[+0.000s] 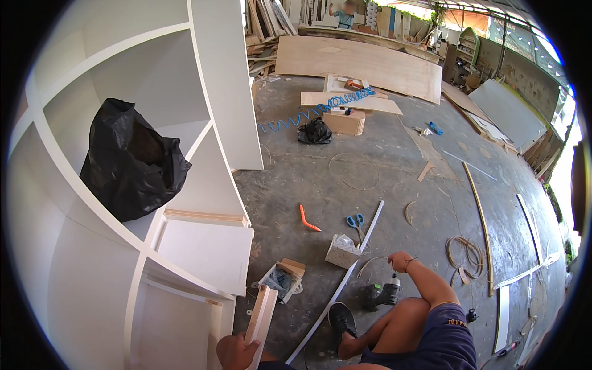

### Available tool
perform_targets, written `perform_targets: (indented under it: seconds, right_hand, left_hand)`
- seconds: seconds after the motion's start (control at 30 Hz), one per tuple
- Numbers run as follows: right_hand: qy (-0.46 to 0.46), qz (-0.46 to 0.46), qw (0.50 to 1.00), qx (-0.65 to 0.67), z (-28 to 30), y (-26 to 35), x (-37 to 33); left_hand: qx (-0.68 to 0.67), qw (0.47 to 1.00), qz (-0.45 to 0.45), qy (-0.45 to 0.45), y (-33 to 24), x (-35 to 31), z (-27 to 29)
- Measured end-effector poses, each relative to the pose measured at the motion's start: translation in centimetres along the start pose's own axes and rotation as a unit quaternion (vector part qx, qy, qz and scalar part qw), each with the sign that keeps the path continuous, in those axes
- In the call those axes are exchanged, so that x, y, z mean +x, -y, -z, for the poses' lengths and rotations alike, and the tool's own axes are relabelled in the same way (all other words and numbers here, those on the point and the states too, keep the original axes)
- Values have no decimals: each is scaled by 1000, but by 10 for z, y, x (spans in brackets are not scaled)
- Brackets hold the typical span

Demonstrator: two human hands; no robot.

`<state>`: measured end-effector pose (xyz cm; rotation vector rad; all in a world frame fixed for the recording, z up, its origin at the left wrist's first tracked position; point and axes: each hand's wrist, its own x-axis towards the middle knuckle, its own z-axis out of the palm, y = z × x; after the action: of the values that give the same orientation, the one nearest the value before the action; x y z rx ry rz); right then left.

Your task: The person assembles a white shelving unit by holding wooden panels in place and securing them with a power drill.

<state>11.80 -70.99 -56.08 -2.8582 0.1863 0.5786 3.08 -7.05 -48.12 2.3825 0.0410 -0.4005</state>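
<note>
At the bottom edge, my left hand (pixel 238 353) is wrapped round a narrow white-faced wooden board (pixel 264 314), which stands tilted with its raw wood edge showing. My right hand (pixel 401 261) reaches out over the floor with its fingers closed together. What it holds, if anything, is too small to make out; a thin curved strip (pixel 372 260) ends beside the fingers. Just below that hand is a cordless drill (pixel 388 291) with its chuck pointing up. A small open box (pixel 281 280) of hardware sits beyond the board, and another box (pixel 343 251) with clear plastic stands further right.
On my left rises a white shelf cabinet (pixel 213 117) with a black plastic bag (pixel 132 163) in it. Blue scissors (pixel 356 223), an orange tool (pixel 307 219), a long white strip (pixel 333 301) and a coil of edging (pixel 465 256) lie on the floor. A person (pixel 343 15) stands far back.
</note>
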Motion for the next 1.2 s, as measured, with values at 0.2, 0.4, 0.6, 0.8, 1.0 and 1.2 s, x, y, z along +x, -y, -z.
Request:
perform_targets:
  seconds: [0.2,0.4,0.6,0.8,1.0,1.2]
  right_hand:
    - [-39,-61,996,48,12,15,-7]
    - [-63,-136,983,109,17,15,-10]
    - [-65,-115,982,137,-1,-5,4]
    - [-64,-203,956,204,1,-9,3]
    - [-29,-247,908,337,-19,-35,10]
    - [98,-16,994,46,-42,-85,37]
  left_hand:
    - [57,998,11,26,-20,-2,11]
    - [14,1000,11,13,1,2,-1]
    - [28,999,6,24,-9,1,2]
    - [4,1000,-14,3,2,2,-5]
    - [141,990,-26,13,-36,0,15]
    - [-22,994,-10,103,1,21,18]
